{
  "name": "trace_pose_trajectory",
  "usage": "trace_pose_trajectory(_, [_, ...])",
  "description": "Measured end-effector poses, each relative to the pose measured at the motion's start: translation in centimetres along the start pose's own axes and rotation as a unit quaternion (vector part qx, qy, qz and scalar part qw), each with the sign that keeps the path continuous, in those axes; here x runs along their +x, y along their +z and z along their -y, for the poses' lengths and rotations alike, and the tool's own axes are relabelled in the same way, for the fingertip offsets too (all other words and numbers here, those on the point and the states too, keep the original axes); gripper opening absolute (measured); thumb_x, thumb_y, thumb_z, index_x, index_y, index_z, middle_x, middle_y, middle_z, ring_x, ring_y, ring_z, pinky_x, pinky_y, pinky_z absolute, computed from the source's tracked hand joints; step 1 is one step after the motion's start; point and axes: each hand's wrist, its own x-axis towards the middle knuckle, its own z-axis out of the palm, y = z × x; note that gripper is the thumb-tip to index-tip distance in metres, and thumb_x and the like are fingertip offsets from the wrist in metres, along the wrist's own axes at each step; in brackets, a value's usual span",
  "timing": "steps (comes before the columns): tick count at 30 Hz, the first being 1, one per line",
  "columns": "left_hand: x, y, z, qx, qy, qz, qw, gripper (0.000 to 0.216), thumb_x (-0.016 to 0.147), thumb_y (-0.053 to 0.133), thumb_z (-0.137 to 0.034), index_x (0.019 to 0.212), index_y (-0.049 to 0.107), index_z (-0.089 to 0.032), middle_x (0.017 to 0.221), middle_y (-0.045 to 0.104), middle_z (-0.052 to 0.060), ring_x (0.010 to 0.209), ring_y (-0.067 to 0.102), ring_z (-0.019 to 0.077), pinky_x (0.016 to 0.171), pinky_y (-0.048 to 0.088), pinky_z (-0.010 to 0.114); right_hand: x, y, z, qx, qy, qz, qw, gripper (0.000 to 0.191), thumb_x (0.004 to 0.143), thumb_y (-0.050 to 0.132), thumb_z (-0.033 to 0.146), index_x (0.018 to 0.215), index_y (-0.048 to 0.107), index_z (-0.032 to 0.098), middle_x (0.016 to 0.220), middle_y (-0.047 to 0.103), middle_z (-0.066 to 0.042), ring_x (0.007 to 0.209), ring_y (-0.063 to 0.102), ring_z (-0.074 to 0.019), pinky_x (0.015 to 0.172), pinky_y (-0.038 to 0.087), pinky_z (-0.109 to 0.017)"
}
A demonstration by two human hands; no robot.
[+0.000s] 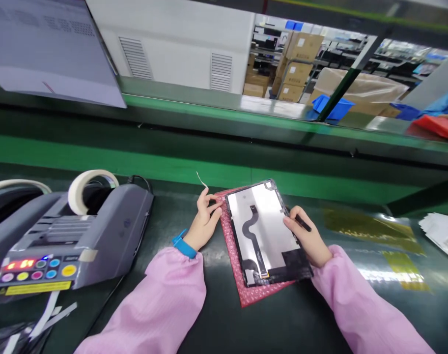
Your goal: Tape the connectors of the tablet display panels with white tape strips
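- The right hand [308, 239] grips one thin black stylus-like tool [300, 221] between thumb and fingers, its tip at the right edge of the panel.
- The left hand [204, 221] pinches one small pale strip [202, 181] between its fingertips, just beside the panel's upper left corner.
- One flat display panel [265, 231] lies back side up between the two hands, with one black ribbon cable [251, 231] winding down its middle.
- The panel rests on one red bubble-wrap sheet [234, 250], which lies on the dark green worktable [172, 216].
- Both arms wear pink sleeves; one blue band [183, 246] circles the left wrist.
- One grey tape dispenser [72, 236] stands well to the left, carrying one cream tape roll [87, 184].
- Two yellowish film patches [367, 228] lie to the right.
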Motion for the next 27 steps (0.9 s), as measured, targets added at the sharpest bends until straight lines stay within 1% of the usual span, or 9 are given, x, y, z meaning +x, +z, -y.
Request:
trace_pose_trajectory(4, [0.1, -0.4, 0.2, -0.028, 0.011, -0.004, 1.0, 0.066, 0.094, 0.062, -0.04, 0.148, 0.026, -0.024, 0.13, 0.046, 0.01, 0.129, 0.052, 0.0257, 0.12, 0.031, 0.05, 2.1, 1.0, -1.2, -0.073, -0.034, 0.047, 0.996, 0.041, 0.081, 0.065, 0.06, 0.078, 0.042, 0.026, 0.069, 0.055, 0.004, 0.056, 0.048, -0.0152, 0.057, 0.04, -0.028])
trace_pose_trajectory(6, [0.1, -0.7, 0.3, -0.018, 0.035, 0.0, 0.999, 0.057, 0.094, 0.061, -0.04, 0.143, 0.037, -0.024, 0.135, 0.043, 0.011, 0.136, 0.044, 0.0274, 0.122, 0.026, 0.05, 2.5, 0.9, -1.4, -0.162, -0.064, 0.049, 0.983, 0.041, 0.08, 0.068, 0.058, 0.08, 0.041, 0.027, 0.093, 0.071, -0.004, 0.055, 0.055, -0.0163, 0.056, 0.043, -0.03])
trace_pose_trajectory(8, [0.0, -0.8, 0.3, -0.012, 0.06, 0.001, 0.998, 0.047, 0.094, 0.061, -0.04, 0.136, 0.048, -0.025, 0.138, 0.042, 0.011, 0.141, 0.036, 0.0288, 0.123, 0.024, 0.05, 2.4, 0.7, -1.2, -0.23, -0.09, 0.021, 0.969, 0.04, 0.082, 0.069, 0.054, 0.081, 0.04, 0.027, 0.125, 0.07, -0.01, 0.056, 0.06, -0.0174, 0.055, 0.045, -0.032])
trace_pose_trajectory(10, [-0.2, -0.7, 0.1, -0.019, 0.078, 0.005, 0.997, 0.036, 0.094, 0.06, -0.038, 0.127, 0.057, -0.026, 0.136, 0.043, 0.01, 0.142, 0.035, 0.0292, 0.122, 0.026, 0.05, 2.1, 0.9, -0.4, -0.223, -0.11, 0.01, 0.968, 0.037, 0.085, 0.068, 0.052, 0.083, 0.04, 0.028, 0.134, 0.067, -0.011, 0.061, 0.066, -0.0199, 0.056, 0.047, -0.033])
trace_pose_trajectory(15, [-1.8, 1.0, -0.9, -0.074, 0.086, 0.048, 0.992, 0.024, 0.092, 0.062, -0.034, 0.114, 0.065, -0.025, 0.126, 0.049, 0.01, 0.126, 0.047, 0.028, 0.113, 0.036, 0.048, 2.4, 3.6, 2.8, -0.011, -0.122, 0.102, 0.987, 0.042, 0.081, 0.076, 0.05, 0.084, 0.04, 0.028, 0.111, 0.076, -0.01, 0.084, 0.072, -0.0241, 0.064, 0.05, -0.033])
trace_pose_trajectory(19, [-2.8, 2.2, -1.3, -0.08, 0.078, 0.105, 0.988, 0.025, 0.092, 0.062, -0.036, 0.114, 0.066, -0.025, 0.124, 0.051, 0.01, 0.124, 0.049, 0.029, 0.113, 0.035, 0.05, 3.3, 5.7, 4.6, 0.102, -0.097, 0.174, 0.975, 0.051, 0.075, 0.084, 0.043, 0.079, 0.036, 0.027, 0.089, 0.077, -0.004, 0.078, 0.071, -0.0221, 0.071, 0.053, -0.036])
trace_pose_trajectory(21, [-3.0, 2.4, -1.2, -0.076, 0.073, 0.117, 0.988, 0.027, 0.092, 0.059, -0.033, 0.118, 0.065, -0.026, 0.127, 0.051, 0.01, 0.126, 0.048, 0.0287, 0.115, 0.034, 0.05, 3.5, 5.6, 5.1, 0.134, -0.086, 0.165, 0.973, 0.051, 0.076, 0.084, 0.038, 0.077, 0.035, 0.026, 0.08, 0.074, -0.001, 0.078, 0.071, -0.0214, 0.075, 0.053, -0.037])
trace_pose_trajectory(25, [-2.7, 2.2, -0.4, -0.07, 0.04, 0.064, 0.995, 0.051, 0.092, 0.054, -0.025, 0.142, 0.044, -0.03, 0.131, 0.05, 0.009, 0.132, 0.046, 0.0252, 0.115, 0.038, 0.048, 3.1, 4.0, 5.6, 0.168, -0.084, 0.103, 0.977, 0.049, 0.078, 0.084, 0.032, 0.078, 0.035, 0.026, 0.076, 0.07, 0.003, 0.081, 0.07, -0.0202, 0.077, 0.052, -0.035])
trace_pose_trajectory(27, [-2.5, 2.0, -0.2, -0.046, 0.029, 0.02, 0.998, 0.055, 0.092, 0.05, -0.021, 0.145, 0.036, -0.03, 0.131, 0.05, 0.008, 0.131, 0.047, 0.0236, 0.114, 0.04, 0.047, 2.8, 3.5, 5.4, 0.121, -0.069, 0.138, 0.981, 0.05, 0.077, 0.084, 0.035, 0.078, 0.035, 0.026, 0.076, 0.07, 0.002, 0.075, 0.068, -0.0197, 0.07, 0.051, -0.034])
